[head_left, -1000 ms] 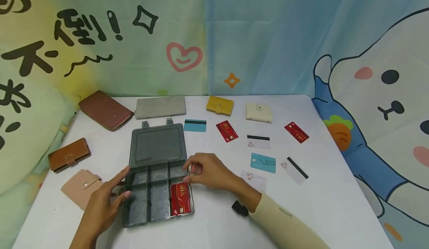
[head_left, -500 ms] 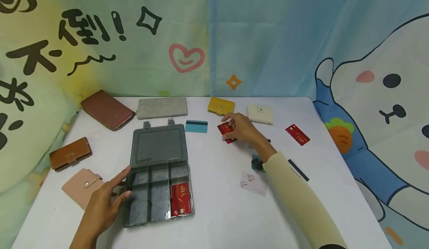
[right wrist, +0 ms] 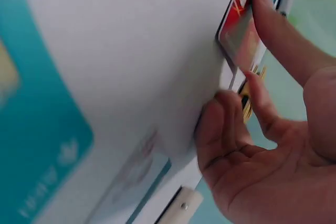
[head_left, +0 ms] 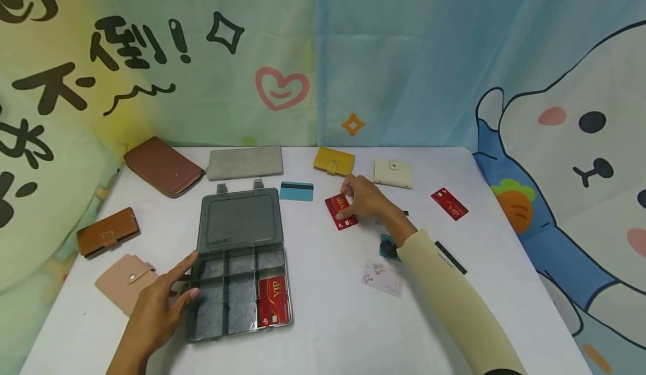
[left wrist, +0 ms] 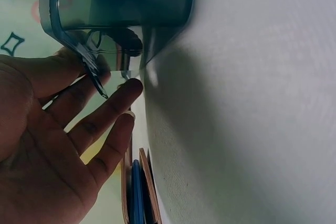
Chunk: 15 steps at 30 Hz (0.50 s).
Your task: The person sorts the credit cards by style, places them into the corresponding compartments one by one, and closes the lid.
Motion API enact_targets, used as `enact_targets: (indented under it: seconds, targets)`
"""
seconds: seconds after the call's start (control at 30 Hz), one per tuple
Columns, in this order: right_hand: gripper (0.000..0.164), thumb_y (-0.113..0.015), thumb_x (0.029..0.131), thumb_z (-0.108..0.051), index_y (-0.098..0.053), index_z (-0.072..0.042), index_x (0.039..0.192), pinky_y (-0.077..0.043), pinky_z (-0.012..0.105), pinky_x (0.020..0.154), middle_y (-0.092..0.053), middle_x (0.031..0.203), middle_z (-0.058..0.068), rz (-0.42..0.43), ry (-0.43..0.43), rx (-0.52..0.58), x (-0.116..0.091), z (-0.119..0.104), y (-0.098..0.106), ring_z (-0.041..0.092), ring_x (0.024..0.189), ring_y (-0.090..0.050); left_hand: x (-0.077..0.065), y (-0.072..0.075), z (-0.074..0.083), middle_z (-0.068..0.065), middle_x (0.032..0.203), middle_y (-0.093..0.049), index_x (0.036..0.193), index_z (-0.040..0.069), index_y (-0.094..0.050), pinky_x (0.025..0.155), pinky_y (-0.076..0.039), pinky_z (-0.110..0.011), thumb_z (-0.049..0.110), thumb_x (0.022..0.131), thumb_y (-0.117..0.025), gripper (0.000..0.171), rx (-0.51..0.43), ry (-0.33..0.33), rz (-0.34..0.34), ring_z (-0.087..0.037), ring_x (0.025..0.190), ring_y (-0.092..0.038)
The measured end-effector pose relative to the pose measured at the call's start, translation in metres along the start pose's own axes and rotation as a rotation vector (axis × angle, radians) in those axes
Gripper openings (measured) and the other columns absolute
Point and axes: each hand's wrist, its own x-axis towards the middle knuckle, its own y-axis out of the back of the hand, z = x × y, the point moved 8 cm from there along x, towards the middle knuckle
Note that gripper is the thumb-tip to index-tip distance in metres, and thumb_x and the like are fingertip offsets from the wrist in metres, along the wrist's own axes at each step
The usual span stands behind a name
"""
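Observation:
My right hand (head_left: pixel 368 198) holds a red VIP card (head_left: pixel 339 216) by its edges between thumb and forefinger, over the middle of the table. In the right wrist view the thumb reaches along the red card (right wrist: pixel 239 30), the forefinger is at its corner, and the other fingers are bent. On the left, my left hand (head_left: pixel 160 306) rests its extended fingers and thumb against the side of a grey compartment box (head_left: pixel 223 334). The left wrist view shows those fingers spread beside the box (left wrist: pixel 126 3). The lid (head_left: pixel 241 218) lies back, and another red VIP card (head_left: pixel 273 301) sits in the lower right compartment.
Wallets line the back, among them a yellow one (head_left: pixel 334 161) and a cream one (head_left: pixel 393 174). A brown wallet (head_left: pixel 108 232) and a pink one (head_left: pixel 126 282) lie left of the box. Loose cards, including a blue one (head_left: pixel 296 191) and a red one (head_left: pixel 450 203), are spread about.
From the box's right edge, my right hand has gone up and right to the red card, which has since shifted slightly toward the person. My left hand stays at the box.

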Motion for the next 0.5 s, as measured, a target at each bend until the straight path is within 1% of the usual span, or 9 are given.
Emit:
enact_targets:
  seconds: [0.1, 0.17, 0.23, 0.3, 0.37, 0.43, 0.5]
  targets:
    - [0.051, -0.089, 0.075, -0.024, -0.051, -0.018, 0.109, -0.052, 0.033, 0.075, -0.059, 0.099, 0.007, -0.009, 0.055, 0.109, -0.007, -0.007, -0.005, 0.024, 0.088, -0.056, 0.0, -0.001, 0.0, -0.015, 0.145, -0.056, 0.152, 0.023, -0.043, 0.075, -0.059, -0.045, 0.003, 0.082, -0.079, 0.081, 0.0, 0.006, -0.008, -0.034, 0.107, -0.067]
    - [0.046, -0.086, 0.079, -0.022, -0.053, -0.02, 0.111, -0.053, 0.031, 0.069, -0.06, 0.095, 0.007, -0.026, 0.092, 0.165, -0.014, -0.012, -0.01, 0.023, 0.08, -0.058, 0.001, -0.001, 0.0, -0.015, 0.144, -0.057, 0.152, 0.022, -0.044, 0.075, -0.059, -0.045, 0.003, 0.082, -0.079, 0.08, 0.0, 0.007, -0.011, -0.033, 0.106, -0.067]
    - [0.041, -0.084, 0.082, -0.022, -0.057, -0.021, 0.113, -0.052, 0.03, 0.063, -0.061, 0.092, 0.007, -0.041, 0.131, 0.216, -0.023, -0.02, -0.015, 0.023, 0.072, -0.058, 0.001, -0.002, 0.0, -0.016, 0.144, -0.057, 0.152, 0.022, -0.043, 0.075, -0.059, -0.045, 0.004, 0.082, -0.079, 0.081, 0.0, 0.009, -0.015, -0.033, 0.106, -0.067]
    - [0.039, -0.083, 0.083, -0.022, -0.06, -0.021, 0.115, -0.053, 0.029, 0.059, -0.061, 0.093, 0.007, -0.06, 0.157, 0.278, -0.034, -0.03, -0.02, 0.023, 0.067, -0.059, 0.0, -0.003, -0.001, -0.016, 0.144, -0.056, 0.153, 0.023, -0.043, 0.076, -0.059, -0.046, 0.004, 0.083, -0.078, 0.081, -0.004, 0.013, -0.022, -0.034, 0.107, -0.066]
    - [0.037, -0.082, 0.083, -0.022, -0.063, -0.022, 0.115, -0.055, 0.029, 0.057, -0.062, 0.094, 0.008, -0.073, 0.168, 0.345, -0.046, -0.04, -0.026, 0.022, 0.065, -0.063, 0.0, -0.003, -0.001, -0.017, 0.145, -0.055, 0.153, 0.023, -0.041, 0.077, -0.059, -0.048, 0.004, 0.083, -0.078, 0.081, -0.011, 0.02, -0.031, -0.036, 0.108, -0.066]
    - [0.035, -0.082, 0.084, -0.022, -0.065, -0.021, 0.114, -0.058, 0.031, 0.056, -0.063, 0.095, 0.009, -0.082, 0.181, 0.419, -0.059, -0.052, -0.033, 0.023, 0.062, -0.066, 0.0, -0.004, -0.002, -0.018, 0.147, -0.053, 0.154, 0.023, -0.04, 0.078, -0.059, -0.05, 0.003, 0.083, -0.077, 0.082, -0.019, 0.025, -0.037, -0.038, 0.108, -0.065]
    - [0.033, -0.082, 0.084, -0.024, -0.065, -0.021, 0.112, -0.061, 0.034, 0.057, -0.064, 0.095, 0.008, -0.079, 0.187, 0.473, -0.072, -0.063, -0.04, 0.024, 0.063, -0.069, 0.0, -0.004, -0.001, -0.018, 0.147, -0.052, 0.154, 0.023, -0.04, 0.078, -0.059, -0.051, 0.003, 0.083, -0.077, 0.082, -0.022, 0.026, -0.039, -0.038, 0.108, -0.065]
